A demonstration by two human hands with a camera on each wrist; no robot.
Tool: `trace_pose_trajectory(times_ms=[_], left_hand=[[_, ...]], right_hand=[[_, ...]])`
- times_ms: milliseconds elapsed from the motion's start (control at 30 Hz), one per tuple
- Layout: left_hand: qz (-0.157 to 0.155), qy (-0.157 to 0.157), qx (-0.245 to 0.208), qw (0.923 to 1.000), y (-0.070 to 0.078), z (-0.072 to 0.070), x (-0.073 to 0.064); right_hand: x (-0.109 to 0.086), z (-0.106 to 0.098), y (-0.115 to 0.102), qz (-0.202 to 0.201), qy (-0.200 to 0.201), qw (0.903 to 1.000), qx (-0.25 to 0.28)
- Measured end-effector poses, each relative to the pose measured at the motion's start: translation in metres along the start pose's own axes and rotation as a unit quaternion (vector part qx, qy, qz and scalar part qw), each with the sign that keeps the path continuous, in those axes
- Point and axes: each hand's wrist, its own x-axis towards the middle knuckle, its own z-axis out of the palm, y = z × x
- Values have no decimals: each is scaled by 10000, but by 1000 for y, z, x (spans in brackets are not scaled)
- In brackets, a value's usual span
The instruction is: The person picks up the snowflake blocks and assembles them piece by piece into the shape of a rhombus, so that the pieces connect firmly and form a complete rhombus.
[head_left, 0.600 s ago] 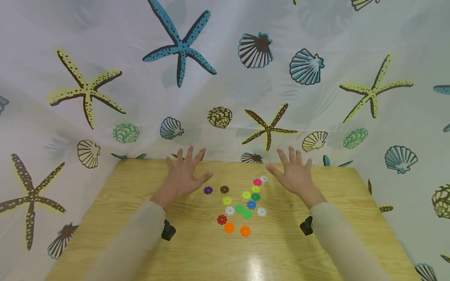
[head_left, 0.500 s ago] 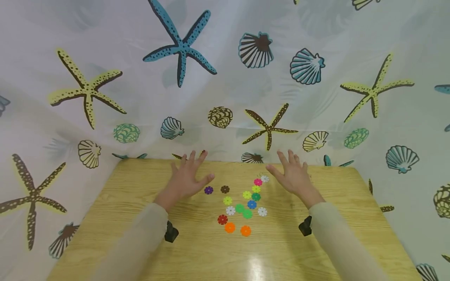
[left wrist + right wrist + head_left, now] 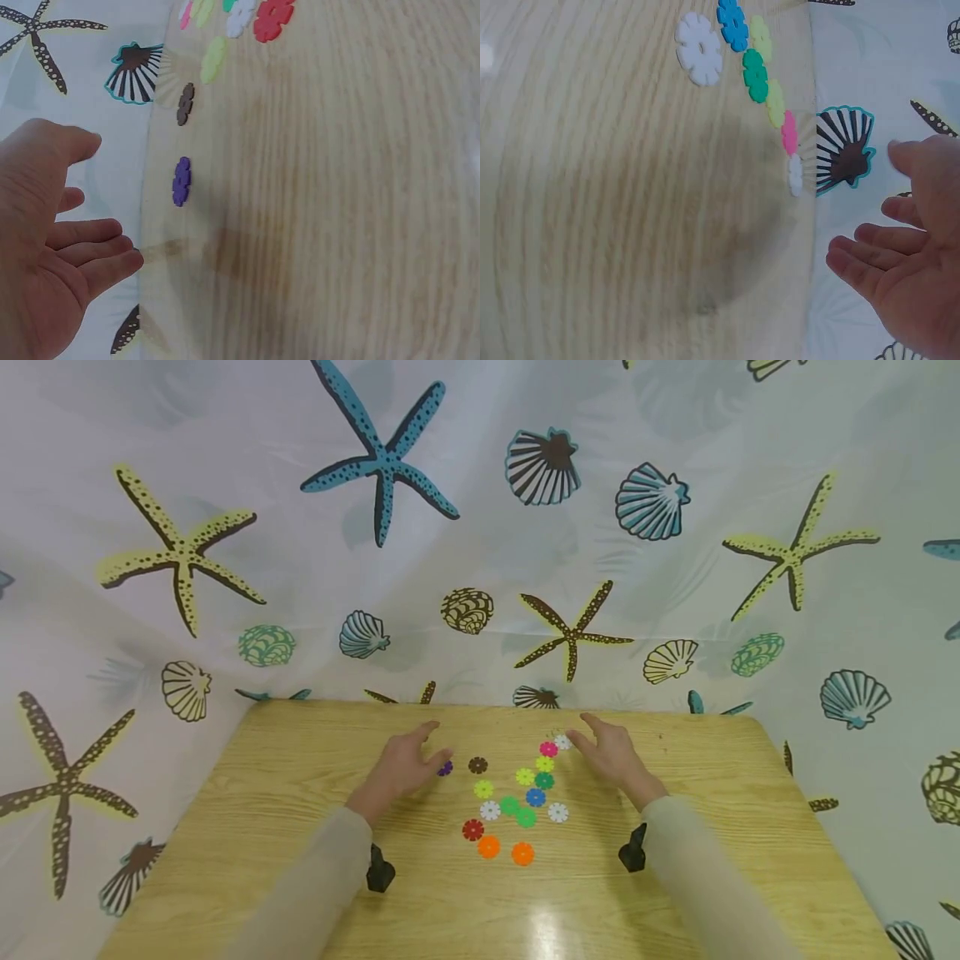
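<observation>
My left hand (image 3: 405, 764) hovers over the table beside a purple notched plastic disc (image 3: 446, 768), which its thumb partly covers in the head view. Nothing is in its loosely bent fingers, as the left wrist view shows of the hand (image 3: 52, 255). A brown disc (image 3: 477, 765) lies just to the right. Over the far right part, my right hand (image 3: 611, 753) holds nothing, its fingers slightly bent. Its thumb reaches the edge of a white disc (image 3: 561, 741) in the head view. A pink disc (image 3: 548, 749) lies next to that white one.
Several more flat discs lie mid-table, among them a blue disc (image 3: 536, 797), a red disc (image 3: 473, 830) and an orange disc (image 3: 522, 854). A curtain (image 3: 465, 552) printed with starfish and shells surrounds the wooden table (image 3: 247, 827). Dark wrist cameras hang under both sleeves.
Both hands have come nearer each other and lower in the head view, and their spread fingers have drawn in. The left thumb now overlaps the purple disc. The discs have stayed put.
</observation>
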Motion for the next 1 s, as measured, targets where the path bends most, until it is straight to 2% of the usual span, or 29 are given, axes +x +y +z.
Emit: trace_pose_trajectory(times_ms=[233, 400, 700, 1000], left_hand=[[-182, 355, -386, 9985, -8, 16, -1], [-207, 507, -534, 9971, -13, 26, -2], [-471, 425, -565, 9964, -16, 40, -1], [-554, 407, -392, 9969, -15, 45, 0]], right_hand=[[5, 18, 9, 137, 278, 9985, 454], [10, 30, 15, 201, 241, 9983, 484], [18, 45, 15, 391, 322, 9980, 376], [21, 53, 17, 472, 388, 9981, 29]])
